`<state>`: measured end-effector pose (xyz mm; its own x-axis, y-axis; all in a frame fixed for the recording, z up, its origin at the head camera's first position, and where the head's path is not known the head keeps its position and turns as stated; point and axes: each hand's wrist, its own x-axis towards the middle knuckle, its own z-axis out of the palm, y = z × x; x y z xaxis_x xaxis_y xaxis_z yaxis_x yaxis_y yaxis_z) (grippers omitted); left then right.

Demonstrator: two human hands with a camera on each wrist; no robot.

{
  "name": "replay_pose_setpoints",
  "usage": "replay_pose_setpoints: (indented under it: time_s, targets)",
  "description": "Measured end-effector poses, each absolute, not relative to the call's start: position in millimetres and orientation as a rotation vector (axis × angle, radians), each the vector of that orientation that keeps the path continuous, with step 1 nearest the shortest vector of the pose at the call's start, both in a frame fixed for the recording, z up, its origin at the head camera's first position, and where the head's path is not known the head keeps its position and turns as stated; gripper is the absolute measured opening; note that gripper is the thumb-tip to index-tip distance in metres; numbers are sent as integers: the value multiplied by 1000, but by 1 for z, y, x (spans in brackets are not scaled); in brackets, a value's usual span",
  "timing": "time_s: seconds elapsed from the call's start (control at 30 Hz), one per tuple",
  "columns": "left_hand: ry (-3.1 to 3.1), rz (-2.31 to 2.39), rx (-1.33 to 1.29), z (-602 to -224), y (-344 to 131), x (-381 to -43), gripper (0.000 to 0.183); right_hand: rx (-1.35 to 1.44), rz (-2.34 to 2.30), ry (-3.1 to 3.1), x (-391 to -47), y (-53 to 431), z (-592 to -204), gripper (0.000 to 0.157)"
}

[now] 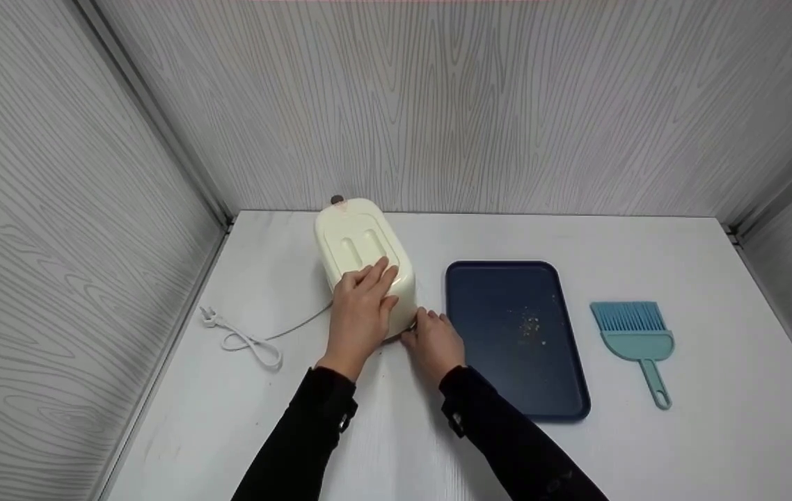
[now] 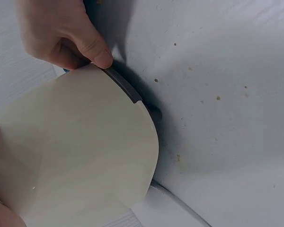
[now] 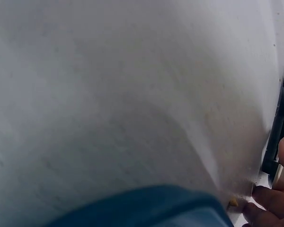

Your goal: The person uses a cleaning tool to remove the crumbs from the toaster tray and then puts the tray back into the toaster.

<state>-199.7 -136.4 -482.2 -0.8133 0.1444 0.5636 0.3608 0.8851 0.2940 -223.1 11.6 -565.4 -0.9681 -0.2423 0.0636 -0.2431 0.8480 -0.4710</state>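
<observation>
A cream toaster (image 1: pixel 330 226), with two long recesses on top and a brown knob at its far end, stands left of the middle. My left hand (image 1: pixel 360 313) rests on its top with the fingers stretched out. At the toaster's near right bottom corner, my right hand (image 1: pixel 436 342) pinches the edge. In the left wrist view, the right thumb presses the end of a dark strip (image 2: pixel 123 86) along that bottom edge; the other fingers curl underneath, partly hidden. The right wrist view catches only some right-hand fingers (image 3: pixel 274 201) beside the toaster's dark base.
A navy tray (image 1: pixel 507 369) with crumbs on it lies right of the toaster. Further right is a teal brush (image 1: pixel 639 344). The toaster's cord (image 1: pixel 305 322) runs left to a white plug (image 1: pixel 208 317). Small crumbs (image 2: pixel 218 98) dot the white table. Wood-grain walls stand around it.
</observation>
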Motion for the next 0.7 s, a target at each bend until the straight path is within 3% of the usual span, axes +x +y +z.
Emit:
replay_pose_setpoints:
  time_s: [0.4,0.7]
  targets:
    - [-2502,-499,-357,-484,-139,-199,43,447,877,-3024,-221,13,-563,34]
    - [-2474,-476,-372,-488,-137,-201,42,486,894,-2964,-224,20,-562,19]
